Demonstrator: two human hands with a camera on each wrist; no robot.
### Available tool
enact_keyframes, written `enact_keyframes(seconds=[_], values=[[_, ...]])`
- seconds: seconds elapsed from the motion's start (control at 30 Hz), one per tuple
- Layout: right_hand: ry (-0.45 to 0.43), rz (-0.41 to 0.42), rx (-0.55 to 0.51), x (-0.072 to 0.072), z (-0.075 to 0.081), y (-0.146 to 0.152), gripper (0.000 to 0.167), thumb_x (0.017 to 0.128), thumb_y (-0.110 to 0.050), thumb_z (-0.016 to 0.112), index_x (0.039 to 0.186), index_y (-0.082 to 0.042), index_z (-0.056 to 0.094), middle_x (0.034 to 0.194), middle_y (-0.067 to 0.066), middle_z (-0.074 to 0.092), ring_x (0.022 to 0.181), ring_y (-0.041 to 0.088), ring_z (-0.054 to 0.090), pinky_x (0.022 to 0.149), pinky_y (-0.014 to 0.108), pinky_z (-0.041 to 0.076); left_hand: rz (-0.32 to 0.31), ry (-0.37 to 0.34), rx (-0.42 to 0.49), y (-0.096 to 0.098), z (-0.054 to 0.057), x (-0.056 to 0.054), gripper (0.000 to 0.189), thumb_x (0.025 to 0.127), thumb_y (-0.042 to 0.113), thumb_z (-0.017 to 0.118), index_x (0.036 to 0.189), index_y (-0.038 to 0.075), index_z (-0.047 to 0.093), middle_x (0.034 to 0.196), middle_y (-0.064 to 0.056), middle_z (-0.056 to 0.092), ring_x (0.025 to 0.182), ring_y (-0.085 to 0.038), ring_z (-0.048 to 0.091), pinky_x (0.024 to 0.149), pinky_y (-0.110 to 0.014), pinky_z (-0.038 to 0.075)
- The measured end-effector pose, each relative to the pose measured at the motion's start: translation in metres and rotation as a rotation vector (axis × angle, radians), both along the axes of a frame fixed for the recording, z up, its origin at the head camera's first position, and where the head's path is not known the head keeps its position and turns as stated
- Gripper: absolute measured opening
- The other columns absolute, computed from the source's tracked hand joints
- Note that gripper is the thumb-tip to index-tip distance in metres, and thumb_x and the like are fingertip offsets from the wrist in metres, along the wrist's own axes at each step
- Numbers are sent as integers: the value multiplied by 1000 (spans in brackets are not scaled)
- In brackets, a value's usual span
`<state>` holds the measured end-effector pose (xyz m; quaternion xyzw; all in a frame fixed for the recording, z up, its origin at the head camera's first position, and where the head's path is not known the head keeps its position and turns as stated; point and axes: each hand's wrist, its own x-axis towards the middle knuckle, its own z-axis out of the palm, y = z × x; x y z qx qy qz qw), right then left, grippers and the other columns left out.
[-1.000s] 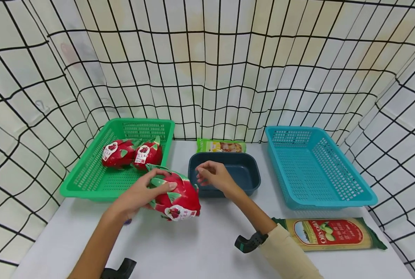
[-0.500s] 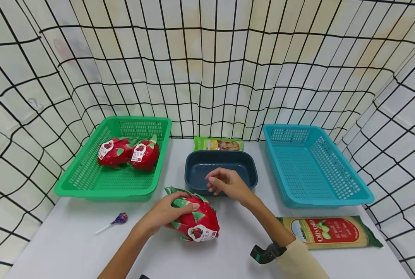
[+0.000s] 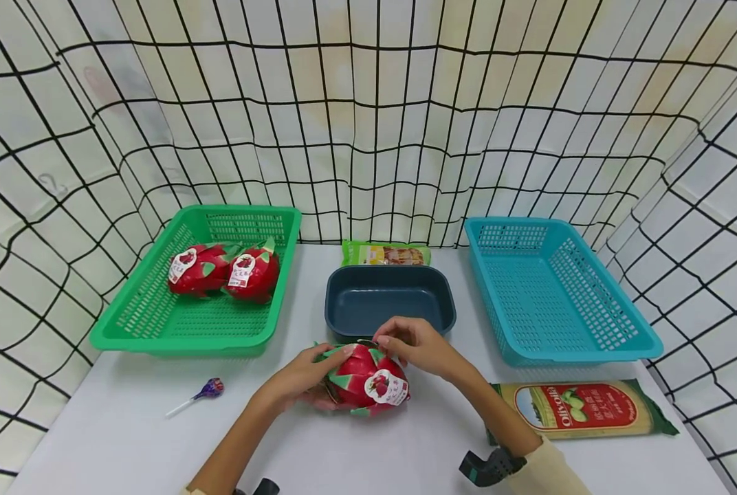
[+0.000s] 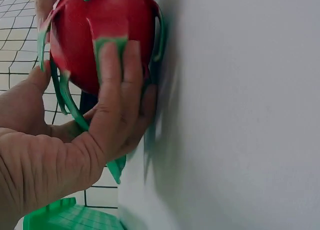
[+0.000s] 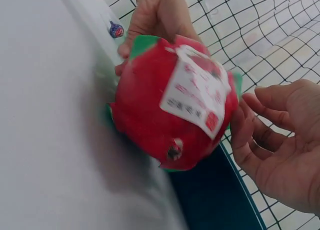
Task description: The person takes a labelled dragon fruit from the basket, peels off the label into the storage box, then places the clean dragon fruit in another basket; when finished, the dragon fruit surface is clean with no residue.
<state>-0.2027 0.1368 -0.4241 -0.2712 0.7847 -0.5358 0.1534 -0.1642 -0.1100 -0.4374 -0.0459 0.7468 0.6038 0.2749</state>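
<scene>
A red dragon fruit [image 3: 362, 378] with green scales and a white label is in front of the dark blue bin. My left hand [image 3: 309, 377] grips it from the left, thumb on top and fingers round its side, as the left wrist view shows with the fruit [image 4: 107, 45]. On the far right side of the fruit, my right hand [image 3: 419, 346] has loosely bent fingers; their tips [image 5: 241, 121] are at its edge in the right wrist view. Whether the fruit touches the table cannot be told. Two similar dragon fruits [image 3: 198, 269] lie in the green basket [image 3: 183, 344].
The dark blue bin [image 3: 390, 278] stands just beyond the hands, a green snack packet [image 3: 386, 255] behind it. A blue basket [image 3: 566, 361] is at right, with a yellow Olivoilà packet [image 3: 581, 410] before it. A lollipop [image 3: 207, 390] lies left. Black netting [image 3: 377, 105] encloses the table.
My left hand has carried the dragon fruit rightward, away from the green basket. My right hand has moved right and nearer, from over the bin to the fruit's side. The lollipop has come into sight.
</scene>
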Motion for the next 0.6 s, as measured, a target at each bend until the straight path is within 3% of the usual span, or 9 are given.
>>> enact_keyframes(seconds=[0.1, 0.23, 0.4, 0.5, 0.6], values=[[26, -21, 23, 1, -3, 3, 19, 97, -22, 62, 110, -9, 66, 95, 8, 65, 73, 20, 59, 61, 37, 57, -42, 6, -18, -1, -2, 0, 72, 91, 58, 58, 138, 7, 40, 105, -17, 65, 62, -27, 71, 57, -35, 59], [31, -41, 30, 2, -5, 7, 18, 95, -21, 64, 109, -10, 66, 99, 7, 66, 79, 19, 60, 65, 35, 58, -75, 50, -130, 2, -1, 2, 70, 91, 61, 54, 136, 9, 39, 83, -16, 68, 55, -26, 69, 53, -34, 58], [62, -37, 30, 5, -6, 11, 19, 93, -18, 66, 110, -8, 65, 105, 8, 67, 91, 20, 61, 76, 25, 57, -44, 238, -371, 7, 13, 8, 52, 93, 51, 59, 127, 12, 53, 67, -9, 65, 48, -20, 64, 52, -29, 55], [82, -39, 4, 7, -6, 12, 21, 92, -16, 67, 111, -6, 64, 107, 10, 66, 93, 21, 62, 79, 22, 56, -8, 359, -501, 9, 24, 13, 40, 93, 43, 63, 119, 13, 61, 83, -10, 60, 55, -16, 60, 54, -27, 51], [113, -40, -25, 9, -7, 14, 20, 91, -14, 69, 109, -6, 65, 108, 11, 64, 93, 20, 61, 78, 23, 57, -8, 383, -502, 12, 29, 16, 44, 93, 42, 63, 124, 11, 61, 109, -17, 52, 62, -19, 59, 56, -28, 51]])
